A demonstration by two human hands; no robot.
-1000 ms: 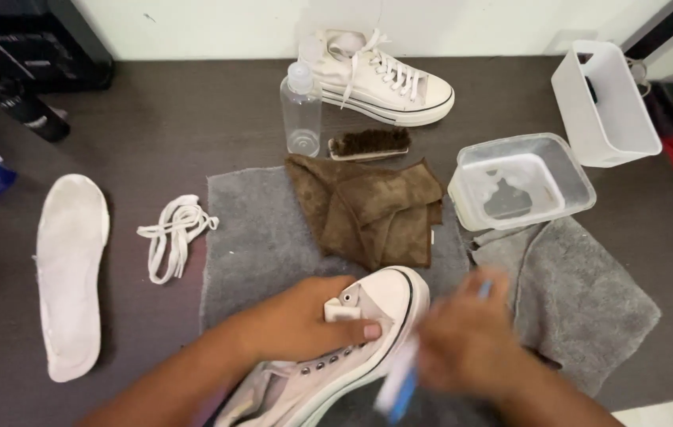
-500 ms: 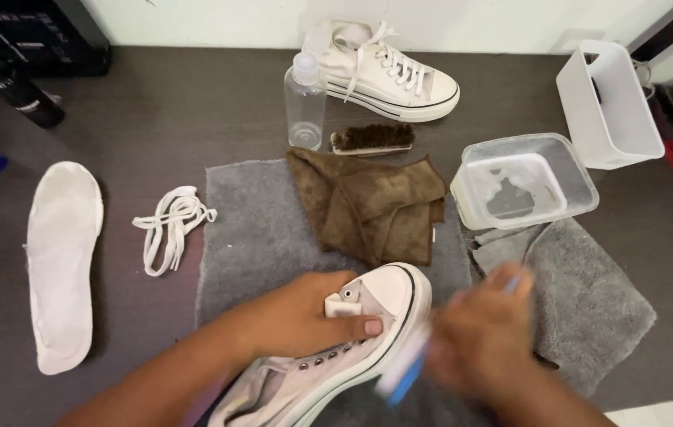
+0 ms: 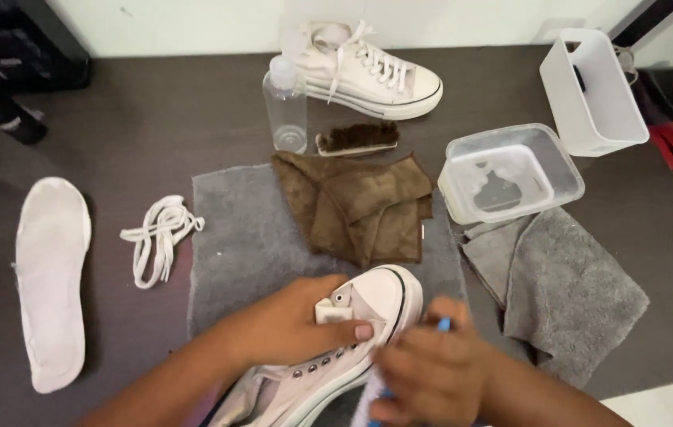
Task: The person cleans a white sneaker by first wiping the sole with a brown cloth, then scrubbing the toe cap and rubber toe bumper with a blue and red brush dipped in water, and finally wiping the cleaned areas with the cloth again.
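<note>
Sneaker (image 3: 368,316), white canvas w/ black sole stripe, no laces, lies toe-up on the big grey towel (image 3: 249,237) at bottom centre of the dark table (image 3: 155,119). Left hand (image 3: 293,324) lies across its upper, fingers curled over the tongue area, thumb along the eyelet row, pinning it down. Right hand (image 3: 423,368) is just beside the toe/sole edge, fingers closed round a blue-handled brush (image 3: 376,391); only a bit of blue at top and pale bristles below show, rest hidden and blurred.

Largest to smallest for the rest: grey towel under the shoe, w/ a brown cloth (image 3: 360,205) crumpled on its far edge. 2nd grey cloth (image 3: 574,285) rumpled to the right, near the right hand. White bin (image 3: 589,95) tipped at far right corner, something dark inside, can't tell what. Clear plastic tub (image 3: 510,170) next to it, touching the 2nd grey cloth's far edge. Other white sneaker (image 3: 368,71), laced, at the far edge by the wall. White insole (image 3: 48,277) flat at far left, well apart from hands. Loose white laces (image 3: 155,237) bundled btwn insole and towel. Clear spray bottle (image 3: 285,99) upright just beside the laced sneaker. Brown-bristle brush (image 3: 356,138) btwn bottle and brown cloth.
</note>
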